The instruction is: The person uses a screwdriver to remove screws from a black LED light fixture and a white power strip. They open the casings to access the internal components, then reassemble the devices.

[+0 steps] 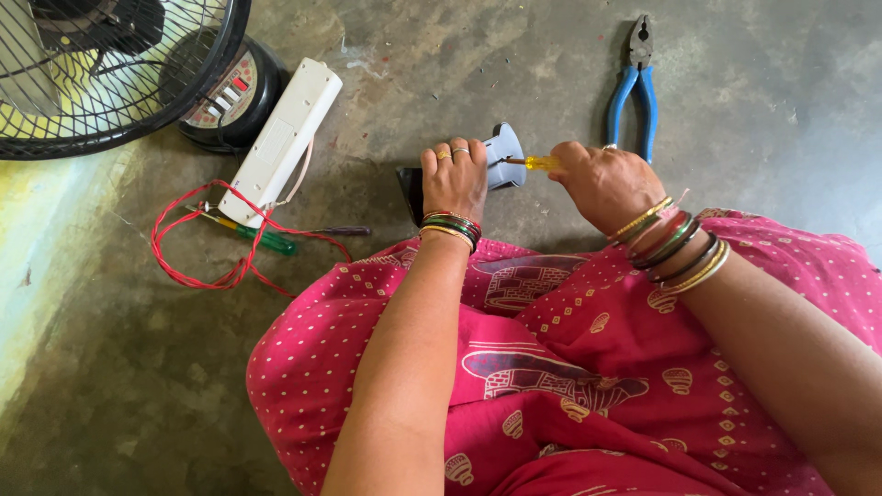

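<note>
Grey plug (503,158) half hidden under my left hand (454,179) gripping it, right hand (602,184) fisted around yellow screwdriver (537,163), tip unseen, fan (110,69) cut off.

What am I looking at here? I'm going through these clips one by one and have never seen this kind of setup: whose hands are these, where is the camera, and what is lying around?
There is no machine here. One camera sits on a person's head and looks down, so you see their own two arms over a pink dotted garment, above a concrete floor.

The left hand grips a small grey and black device. The right hand holds a yellow-handled screwdriver, its tip at the device.

On the floor lie blue pliers, a white power strip, a loop of red wire and a green screwdriver. At the top left stand a fan and a round black unit behind it.
</note>
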